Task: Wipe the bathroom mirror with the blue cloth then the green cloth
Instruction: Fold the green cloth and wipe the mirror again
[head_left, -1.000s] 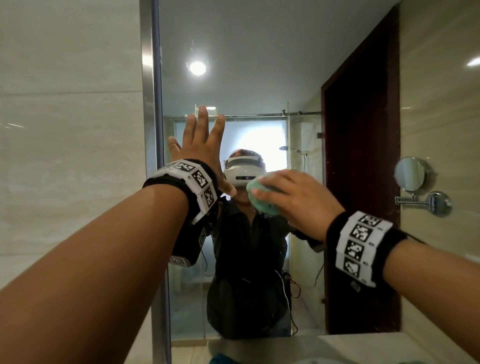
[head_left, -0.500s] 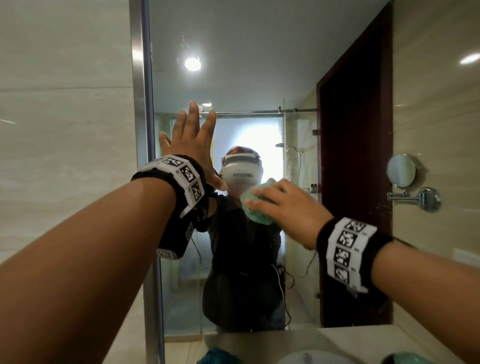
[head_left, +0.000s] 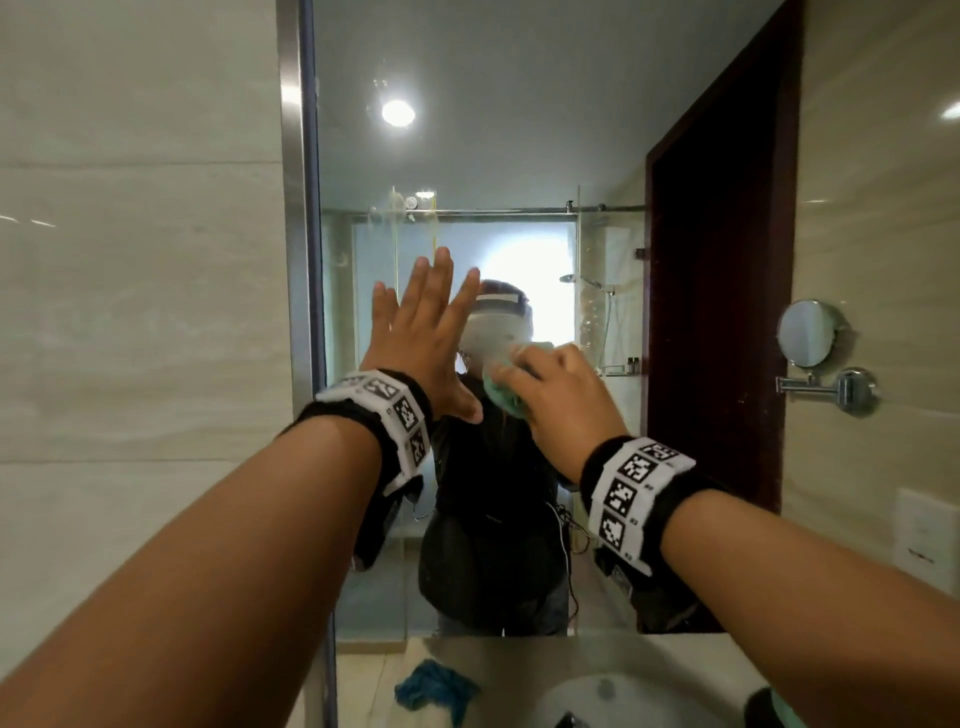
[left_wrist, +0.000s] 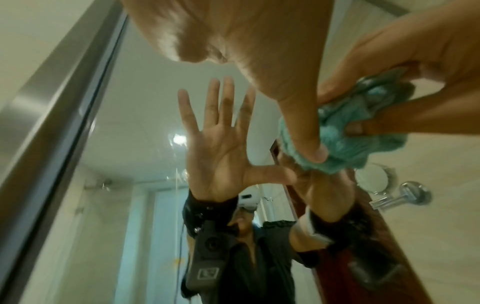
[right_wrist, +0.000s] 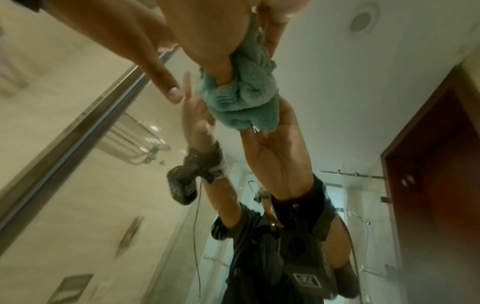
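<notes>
The wall mirror (head_left: 519, 156) fills the middle of the head view. My left hand (head_left: 423, 338) lies flat against the glass with its fingers spread and straight, holding nothing. Just to its right, my right hand (head_left: 558, 400) grips a bunched green cloth (head_left: 501, 392) and presses it to the glass, close to the left thumb. The wrist views show that green cloth (left_wrist: 345, 131) (right_wrist: 244, 102) wadded between thumb and fingers. A crumpled blue cloth (head_left: 434, 688) lies low on the counter, left of the basin.
A metal frame (head_left: 298, 260) edges the mirror on the left, with tiled wall (head_left: 130, 312) beyond it. A round shaving mirror (head_left: 808, 332) on a chrome arm sticks out of the right wall. A white basin (head_left: 623, 701) sits below my right arm.
My right hand has slid the green cloth a little left, nearer the left thumb. The left palm stays on the glass. The view has tipped down, showing more of the counter and basin.
</notes>
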